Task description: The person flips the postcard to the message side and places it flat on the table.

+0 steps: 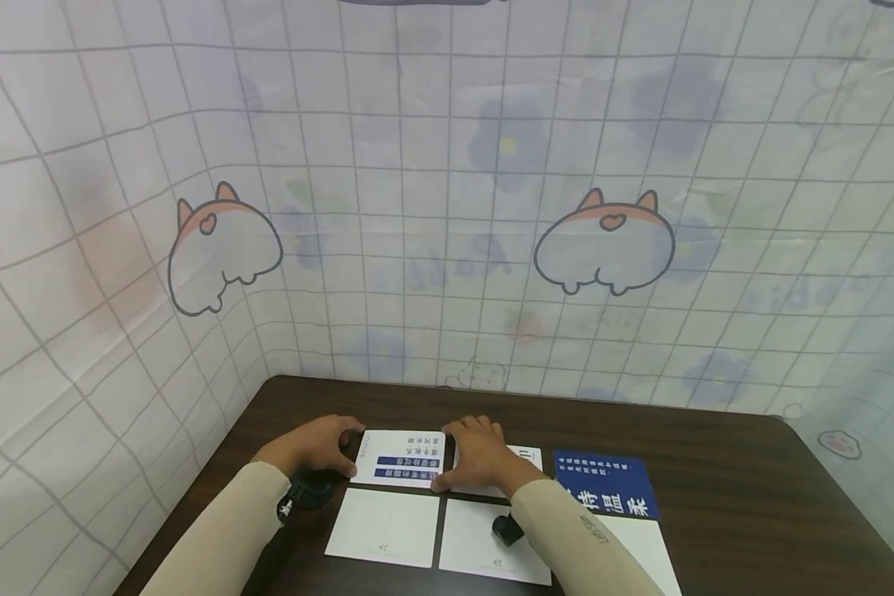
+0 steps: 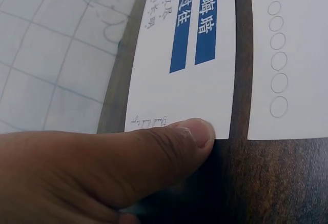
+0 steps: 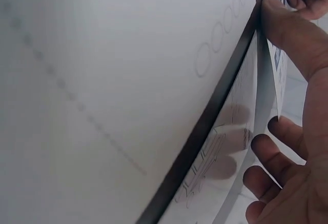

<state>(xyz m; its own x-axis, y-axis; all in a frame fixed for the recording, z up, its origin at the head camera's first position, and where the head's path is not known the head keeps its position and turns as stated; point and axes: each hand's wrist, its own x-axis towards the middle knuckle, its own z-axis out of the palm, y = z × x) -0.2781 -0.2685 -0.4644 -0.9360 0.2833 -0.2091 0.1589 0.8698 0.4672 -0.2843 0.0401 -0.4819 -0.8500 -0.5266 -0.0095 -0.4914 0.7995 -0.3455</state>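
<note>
A white postcard [image 1: 398,455] with blue bands and printed characters lies between the two hands at the back left of a group of cards. My left hand [image 1: 314,447] holds its left edge, the thumb [image 2: 197,131] on the near corner in the left wrist view. My right hand [image 1: 484,459] grips the right edge. In the right wrist view its thumb [image 3: 274,16] and a fingertip stand at the corners of that edge. Beneath the right hand lies a card with a line drawing [image 3: 205,157], partly hidden by the hand in the head view.
Two white cards, one at front left [image 1: 383,530] and one at front middle [image 1: 469,542], lie nearer me. To the right are a blue card [image 1: 603,472] with white characters and another white card [image 1: 644,546]. The dark wooden table [image 1: 752,497] meets a patterned curtain [image 1: 432,331] behind.
</note>
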